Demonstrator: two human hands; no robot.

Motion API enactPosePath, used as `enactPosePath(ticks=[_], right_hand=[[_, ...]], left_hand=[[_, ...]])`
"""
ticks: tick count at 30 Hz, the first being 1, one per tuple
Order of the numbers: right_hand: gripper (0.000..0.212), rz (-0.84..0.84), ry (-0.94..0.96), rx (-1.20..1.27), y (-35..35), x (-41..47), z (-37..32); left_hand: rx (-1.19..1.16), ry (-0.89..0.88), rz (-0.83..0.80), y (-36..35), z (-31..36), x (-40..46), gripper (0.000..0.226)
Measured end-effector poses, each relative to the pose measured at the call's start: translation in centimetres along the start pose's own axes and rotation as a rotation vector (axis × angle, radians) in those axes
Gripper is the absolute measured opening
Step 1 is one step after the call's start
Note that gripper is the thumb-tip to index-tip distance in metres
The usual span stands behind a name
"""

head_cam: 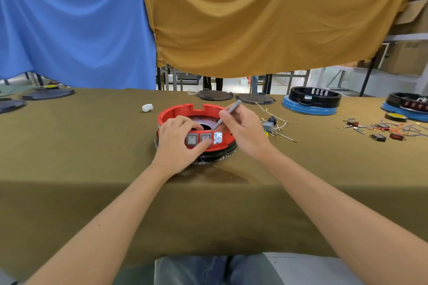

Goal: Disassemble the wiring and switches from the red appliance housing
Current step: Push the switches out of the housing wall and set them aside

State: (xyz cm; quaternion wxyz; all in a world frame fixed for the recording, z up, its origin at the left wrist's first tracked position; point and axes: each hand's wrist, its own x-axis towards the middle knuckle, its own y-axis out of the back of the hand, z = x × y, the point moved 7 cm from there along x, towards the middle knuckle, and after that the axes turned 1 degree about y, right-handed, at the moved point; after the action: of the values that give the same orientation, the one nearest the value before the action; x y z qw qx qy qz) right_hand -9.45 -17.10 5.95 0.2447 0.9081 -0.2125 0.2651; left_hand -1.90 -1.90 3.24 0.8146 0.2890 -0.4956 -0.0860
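The round red appliance housing [178, 111] sits on a black base in the middle of the olive-covered table [92, 146]. Two grey rocker switches [198, 139] and a shiny empty slot [217, 137] face me on its near wall. My left hand [179, 139] grips that wall, fingers curled over the rim inside and thumb pressing below the right switch. My right hand [240, 129] holds a thin grey screwdriver [228, 112] like a pen, its tip reaching down inside the housing behind the switches. A removed grey switch with pale wires [272, 125] lies just right of the housing.
Loose switches and coloured wires [384, 131] are scattered at the right. Two black-and-blue housings [311, 100] [407, 105] stand at the back right, dark round plates [214, 95] [47, 93] along the back, a white wad [147, 107] left of the housing.
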Motion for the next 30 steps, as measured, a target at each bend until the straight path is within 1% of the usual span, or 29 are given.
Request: enactPosePath(ticks=[8, 13, 15, 17, 20, 26, 28, 30], right_hand=[[0.014, -0.068, 0.010, -0.103, -0.4, 0.7, -0.8], [0.021, -0.167, -0.023, -0.286, -1.1, 2.1, -2.0], [0.021, -0.205, -0.055, -0.322, -1.6, 2.6, -2.3], [0.020, -0.229, -0.100, -0.329, -1.9, 3.0, -2.3], [0.020, -0.253, -0.202, -0.277, -1.8, 3.5, -1.6], [0.025, -0.320, -0.380, -0.247, -1.6, 4.1, -1.1], [0.024, -0.348, -0.400, -0.272, -1.7, 4.1, -1.0], [0.024, -0.356, -0.370, -0.277, -1.8, 4.0, -1.2]], left_hand=[[0.104, -0.013, -0.003, -0.4, 0.1, -0.6, 0.050], [0.131, -0.006, -0.014, -0.5, 0.0, -0.7, 0.056], [0.144, -0.008, -0.017, -0.6, 0.0, -0.7, 0.056], [0.154, -0.009, -0.018, -0.6, 0.0, -0.8, 0.055], [0.169, -0.014, -0.018, -0.7, 0.0, -0.8, 0.055], [0.190, -0.020, -0.019, -0.8, 0.0, -0.9, 0.056], [0.188, -0.021, -0.018, -0.8, -0.1, -0.9, 0.055], [0.185, -0.017, -0.020, -0.9, -0.2, -0.8, 0.055]])
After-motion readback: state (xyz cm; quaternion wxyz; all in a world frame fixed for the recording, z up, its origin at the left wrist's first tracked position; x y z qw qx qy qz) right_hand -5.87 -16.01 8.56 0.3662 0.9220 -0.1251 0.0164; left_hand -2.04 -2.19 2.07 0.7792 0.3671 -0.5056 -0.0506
